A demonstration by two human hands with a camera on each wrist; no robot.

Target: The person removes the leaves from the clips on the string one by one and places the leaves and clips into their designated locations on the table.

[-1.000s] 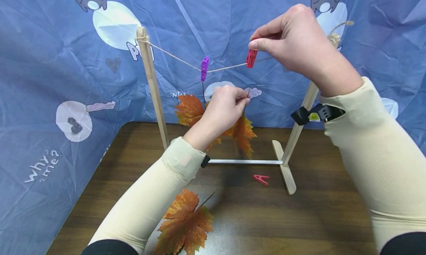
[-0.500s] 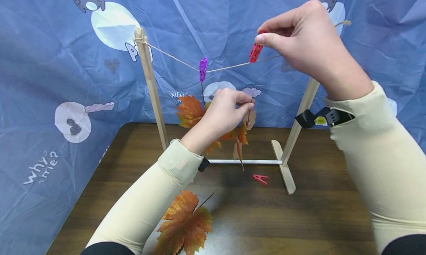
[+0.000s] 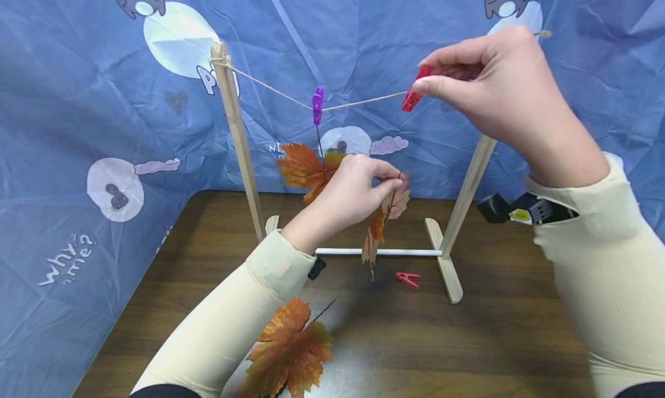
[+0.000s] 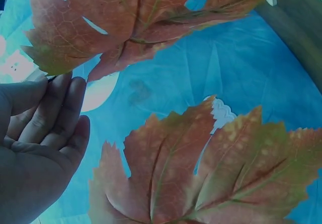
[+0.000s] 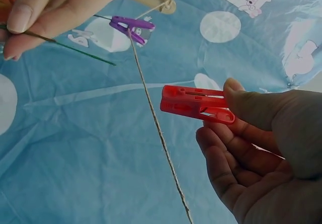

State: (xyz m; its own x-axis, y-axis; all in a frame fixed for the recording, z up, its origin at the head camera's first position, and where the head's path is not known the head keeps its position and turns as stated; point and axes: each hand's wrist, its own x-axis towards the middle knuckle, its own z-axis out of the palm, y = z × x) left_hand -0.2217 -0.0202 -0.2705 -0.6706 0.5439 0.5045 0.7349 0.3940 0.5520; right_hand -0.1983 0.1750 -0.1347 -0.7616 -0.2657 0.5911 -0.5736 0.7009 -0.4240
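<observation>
My left hand [image 3: 353, 190] pinches the thin stem [image 5: 83, 53] of an artificial maple leaf [image 3: 377, 227], which hangs below the fingers, nearly edge-on to the head view. My right hand [image 3: 499, 92] pinches a red clothespin [image 5: 193, 103] between thumb and fingers. In the right wrist view, the clothespin's tip is beside the twine line [image 5: 153, 113], slightly apart from it. A purple clothespin [image 3: 317, 105] on the line holds another orange leaf [image 3: 301, 167] by its stem, partly behind my left hand. Two leaves fill much of the left wrist view.
Wooden posts [image 3: 239, 138] carry the sagging twine, with a white rod [image 3: 410, 252] joining them low down. On the brown table [image 3: 441, 346] lie a red clothespin [image 3: 407, 280] and another orange leaf [image 3: 291, 349]. A blue printed cloth [image 3: 291, 34] hangs behind.
My right hand has carried the red clothespin to the right, lately also downward. My left hand has shifted slightly right and down, and its leaf has turned edge-on.
</observation>
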